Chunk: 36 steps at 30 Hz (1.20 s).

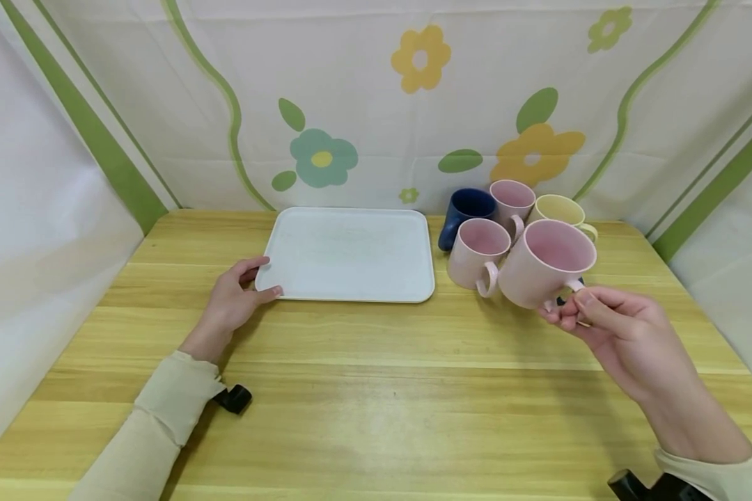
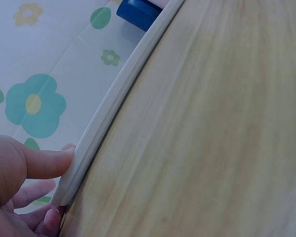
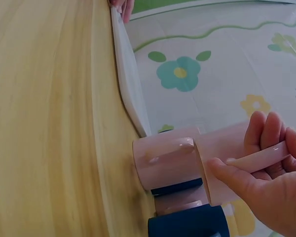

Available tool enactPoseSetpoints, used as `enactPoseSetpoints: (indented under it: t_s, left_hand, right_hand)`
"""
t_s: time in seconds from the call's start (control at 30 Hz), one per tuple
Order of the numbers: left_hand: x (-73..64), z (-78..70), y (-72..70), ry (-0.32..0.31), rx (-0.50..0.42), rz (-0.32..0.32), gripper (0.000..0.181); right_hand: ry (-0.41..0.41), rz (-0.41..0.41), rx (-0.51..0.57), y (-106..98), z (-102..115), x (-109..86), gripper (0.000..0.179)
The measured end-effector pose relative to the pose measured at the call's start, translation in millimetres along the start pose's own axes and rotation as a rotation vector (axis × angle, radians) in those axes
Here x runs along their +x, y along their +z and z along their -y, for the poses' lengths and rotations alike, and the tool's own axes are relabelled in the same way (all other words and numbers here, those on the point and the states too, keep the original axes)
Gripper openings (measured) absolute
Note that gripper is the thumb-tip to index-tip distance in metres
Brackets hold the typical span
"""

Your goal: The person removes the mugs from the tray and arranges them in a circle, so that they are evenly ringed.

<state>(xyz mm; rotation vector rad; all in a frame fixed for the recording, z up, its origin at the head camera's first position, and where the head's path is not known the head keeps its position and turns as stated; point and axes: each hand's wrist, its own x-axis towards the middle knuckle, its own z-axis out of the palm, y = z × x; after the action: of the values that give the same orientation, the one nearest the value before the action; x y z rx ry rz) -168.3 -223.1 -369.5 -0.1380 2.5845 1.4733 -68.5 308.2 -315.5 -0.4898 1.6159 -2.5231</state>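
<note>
My right hand [image 1: 633, 337] grips a pink mug [image 1: 533, 278] by its handle, thumb on top. In the right wrist view, the fingers curl round that mug's handle [image 3: 261, 159]. The mug is raised and tilted, overlapping the mugs behind it. My left hand [image 1: 235, 296] holds the near left corner of a white rectangular tray [image 1: 351, 257], thumb at the front rim and fingers at the left side. In the left wrist view, the thumb presses on the tray rim [image 2: 116, 96]. Nothing stands on the tray.
Right of the tray stand a pink mug [image 1: 473, 261], a dark blue mug [image 1: 454, 216], another pink mug [image 1: 512, 198] and a yellow mug [image 1: 558, 209]. A further dark blue mug [image 3: 187, 222] is mostly hidden behind the held one. A flowered curtain [image 1: 363, 104] closes off the wooden table's back.
</note>
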Motion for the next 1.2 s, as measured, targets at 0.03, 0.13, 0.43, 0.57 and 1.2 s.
enactPoseSetpoints:
  t_s: [0.03, 0.13, 0.43, 0.57, 1.2]
  left_hand:
    - [-0.1, -0.3, 0.0, -0.001, -0.001, 0.0, 0.075]
    - [-0.3, -1.1, -0.3, -0.003, 0.001, 0.001, 0.075]
    - [-0.7, -1.5, 0.4, -0.005, 0.001, -0.001, 0.074]
    - [-1.0, -1.1, 0.5, -0.006, 0.0, -0.001, 0.074]
    - [-0.4, -0.5, 0.0, -0.001, 0.005, 0.0, 0.074]
  right_hand:
    - [0.002, 0.004, 0.011, -2, 0, -0.6, 0.043]
    - [0.011, -0.012, 0.014, -7, -2, -2.3, 0.042]
    - [0.117, -0.096, -0.063, -16, -19, -4.2, 0.037]
    - [0.172, -0.126, -0.077, -17, -24, -2.5, 0.035]
    - [0.28, -0.164, -0.16, -16, -39, -3.0, 0.031]
